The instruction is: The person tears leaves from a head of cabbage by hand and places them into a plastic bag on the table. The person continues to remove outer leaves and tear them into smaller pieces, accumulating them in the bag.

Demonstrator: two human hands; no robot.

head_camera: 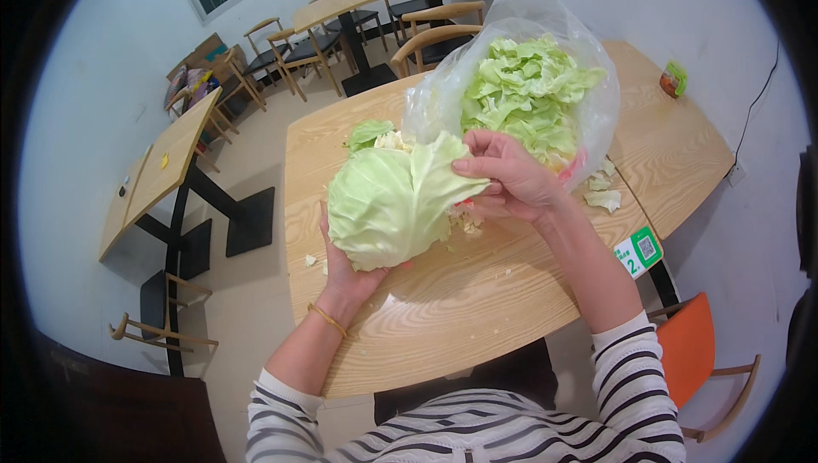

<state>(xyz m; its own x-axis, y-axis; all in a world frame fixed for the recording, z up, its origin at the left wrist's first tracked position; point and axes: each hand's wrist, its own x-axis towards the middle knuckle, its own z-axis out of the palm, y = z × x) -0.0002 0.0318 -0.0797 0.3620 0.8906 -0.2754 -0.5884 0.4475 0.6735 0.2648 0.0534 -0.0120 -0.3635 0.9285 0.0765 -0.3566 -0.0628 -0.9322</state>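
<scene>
A pale green cabbage head (377, 207) rests in my left hand (354, 278), which cups it from below and from the left, above the wooden table (466, 309). My right hand (514, 175) pinches the edge of an outer cabbage leaf (441, 169) between thumb and fingers. That leaf spreads away from the head toward the right and still joins it at the left. Just beyond my right hand stands a clear plastic bag (434, 102), its mouth wide, filled with torn cabbage leaves (530, 92).
Behind the cabbage head lie a loose green leaf (370, 134) and pale scraps. More leaf pieces (604, 200) lie right of the bag. A green card with a printed code (642, 249) sits at the table's right edge. An orange chair (687, 348) stands at lower right.
</scene>
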